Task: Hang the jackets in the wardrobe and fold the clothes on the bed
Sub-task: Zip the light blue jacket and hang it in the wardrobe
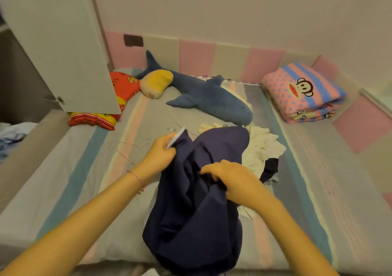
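Note:
A dark navy jacket (197,207) hangs bunched over the near middle of the striped bed (89,165). My left hand (159,156) grips its upper left edge together with a light blue hanger (177,137) that pokes out of the fabric. My right hand (231,180) pinches a fold in the middle of the jacket. Behind the jacket lies a pile of white clothes (261,148) with a dark garment (270,168) beside it. The white wardrobe door (57,42) stands open at the upper left.
Thin wire hangers (127,147) lie on the sheet left of my left hand. A blue plush shark (203,95), a yellow pillow (156,83) and a red cushion (121,97) sit at the back. A folded pink cartoon blanket (303,91) rests at the back right.

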`<state>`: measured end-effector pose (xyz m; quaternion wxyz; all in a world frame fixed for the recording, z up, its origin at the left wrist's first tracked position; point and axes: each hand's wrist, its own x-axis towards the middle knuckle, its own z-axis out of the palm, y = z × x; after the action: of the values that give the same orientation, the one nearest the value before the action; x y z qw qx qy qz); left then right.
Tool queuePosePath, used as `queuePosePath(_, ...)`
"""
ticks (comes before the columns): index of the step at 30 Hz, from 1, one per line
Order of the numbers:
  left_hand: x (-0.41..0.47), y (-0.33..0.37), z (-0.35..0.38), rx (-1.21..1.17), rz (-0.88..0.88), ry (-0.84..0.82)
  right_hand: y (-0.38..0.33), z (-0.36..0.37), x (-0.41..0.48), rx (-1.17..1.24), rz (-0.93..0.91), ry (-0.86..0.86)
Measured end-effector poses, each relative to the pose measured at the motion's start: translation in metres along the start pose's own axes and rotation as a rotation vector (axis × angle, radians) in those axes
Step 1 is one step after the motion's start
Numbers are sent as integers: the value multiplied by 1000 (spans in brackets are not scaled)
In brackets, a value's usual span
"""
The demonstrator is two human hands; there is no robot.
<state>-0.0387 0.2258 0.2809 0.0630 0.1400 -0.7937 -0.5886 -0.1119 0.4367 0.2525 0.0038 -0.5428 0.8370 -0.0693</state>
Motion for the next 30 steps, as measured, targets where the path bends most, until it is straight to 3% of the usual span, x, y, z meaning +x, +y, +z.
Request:
queuePosePath(2,-3,9,-9,5,61,-13,28,-12,-7,298,150,-249)
queuePosePath(4,-5,18,-16,-26,104,-39,46,-28,-10,669,277,-173)
queuePosePath(6,-8,33,-22,-96,104,-78,49,-40,-4,877,289,0)
queuePosePath(8,-7,49,-26,-90,153,-154,36,-48,13,887,166,85)
queuePosePath(11,-3,69,-24,29,227,-257,2,-53,47,914,-29,-2)
queuePosePath(13,1,80,-23,93,289,-325,-9,-50,65,889,-25,-66)
queuePosePath(15,6,83,-29,147,346,-317,-6,-50,79,749,67,70)
queuePosePath(17,14,79,-37,166,395,-206,8,-55,85,618,135,355)
queuePosePath(20,30,61,-47,192,395,-53,23,-75,83,766,109,668)
queuePosePath(24,41,11,-39,265,197,-198,22,-107,77,985,96,835)
queuePosePath(27,47,-28,-25,341,60,-327,21,-119,75,1023,147,913)
queuePosePath(30,52,-49,-25,318,11,-256,28,-121,69,1038,181,985)
